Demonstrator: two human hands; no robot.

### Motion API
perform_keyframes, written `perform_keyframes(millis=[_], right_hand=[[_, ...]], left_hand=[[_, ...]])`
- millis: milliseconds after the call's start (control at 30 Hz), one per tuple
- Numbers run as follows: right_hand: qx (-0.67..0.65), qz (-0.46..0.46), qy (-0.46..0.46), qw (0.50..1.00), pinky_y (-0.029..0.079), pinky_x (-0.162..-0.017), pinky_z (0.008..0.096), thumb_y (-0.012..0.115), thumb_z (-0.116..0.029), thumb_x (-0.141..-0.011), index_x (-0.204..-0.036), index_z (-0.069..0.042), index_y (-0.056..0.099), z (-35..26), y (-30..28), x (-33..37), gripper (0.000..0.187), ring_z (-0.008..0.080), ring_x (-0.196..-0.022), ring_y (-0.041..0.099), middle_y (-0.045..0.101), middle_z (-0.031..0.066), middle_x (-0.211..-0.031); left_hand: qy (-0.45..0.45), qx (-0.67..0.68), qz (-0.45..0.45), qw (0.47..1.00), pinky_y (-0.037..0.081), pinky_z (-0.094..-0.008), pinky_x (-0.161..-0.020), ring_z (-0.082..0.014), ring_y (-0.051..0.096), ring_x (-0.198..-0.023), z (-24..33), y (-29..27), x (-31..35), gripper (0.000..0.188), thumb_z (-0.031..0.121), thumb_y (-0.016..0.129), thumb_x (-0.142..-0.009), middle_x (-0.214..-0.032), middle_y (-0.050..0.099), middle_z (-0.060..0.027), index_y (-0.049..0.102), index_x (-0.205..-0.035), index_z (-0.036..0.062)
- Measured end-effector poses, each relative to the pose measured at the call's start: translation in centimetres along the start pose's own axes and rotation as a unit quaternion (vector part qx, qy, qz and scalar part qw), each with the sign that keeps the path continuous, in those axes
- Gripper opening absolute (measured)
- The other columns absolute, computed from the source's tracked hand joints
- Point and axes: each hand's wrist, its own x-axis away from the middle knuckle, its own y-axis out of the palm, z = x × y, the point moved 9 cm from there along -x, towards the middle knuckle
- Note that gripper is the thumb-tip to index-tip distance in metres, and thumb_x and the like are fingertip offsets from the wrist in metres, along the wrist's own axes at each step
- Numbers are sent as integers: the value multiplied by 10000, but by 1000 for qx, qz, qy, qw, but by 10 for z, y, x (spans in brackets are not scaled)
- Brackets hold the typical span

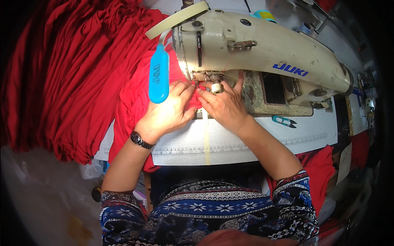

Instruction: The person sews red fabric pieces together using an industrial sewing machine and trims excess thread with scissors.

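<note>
Red fabric lies under the needle area of a cream sewing machine. My left hand, a dark watch on its wrist, rests over the cloth left of the presser foot. Its fingers are stretched forward and its thumb is held apart. From the right, my right hand reaches to the same spot, fingers spread, the foremost tips touching the cloth beside the foot. A round metal knob partly covers its fingers. How firmly either hand presses the cloth does not show.
A big heap of red cloth fills the left side. A blue-handled lamp hangs above my left hand. Thread snips lie right of my right forearm. A measuring tape strip runs along the white table's front. More red cloth hangs at right.
</note>
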Motion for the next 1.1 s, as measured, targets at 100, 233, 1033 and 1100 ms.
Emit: perform_keyframes(millis=[100, 233, 1033, 1100], right_hand=[[-9, 13, -12, 1000, 181, -1082, 798, 723, -263, -861, -982, -143, 732, 1, -2, 2, 171, 195, -1070, 593, 629, -1, -1073], [-39, -22, 13, 999, 252, -1127, 676, 711, -223, -877, -1005, -133, 730, 5, -17, 17, 158, 209, -1081, 611, 632, 17, -1151], [255, 128, 281, 916, 133, -1147, 703, 569, -228, -929, -1501, -112, 427, 163, -173, 188, 601, 360, -1471, 321, 394, 111, -1555], [265, 125, 288, 912, 109, -1140, 720, 560, -222, -927, -1479, -125, 462, 164, -173, 192, 569, 336, -1458, 349, 432, 91, -1531]], left_hand=[[7, 33, -2, 999, 293, -688, -1079, -278, 534, -1303, -3, -1, 0, 540, 325, 654, -895, -1393, 560, -120, 583, -1351, 44], [25, 10, 22, 999, 367, -578, -1103, -313, 504, -1337, -2, -11, 5, 518, 312, 655, -906, -1388, 570, -134, 596, -1326, 13], [38, -31, 45, 998, 265, -588, -1117, -341, 399, -1410, -8, 8, 3, 603, 427, 653, -892, -1424, 561, -91, 586, -1383, 83], [35, -31, 43, 998, 264, -589, -1116, -342, 399, -1409, -8, 8, 3, 600, 426, 652, -892, -1423, 562, -93, 587, -1379, 81]])
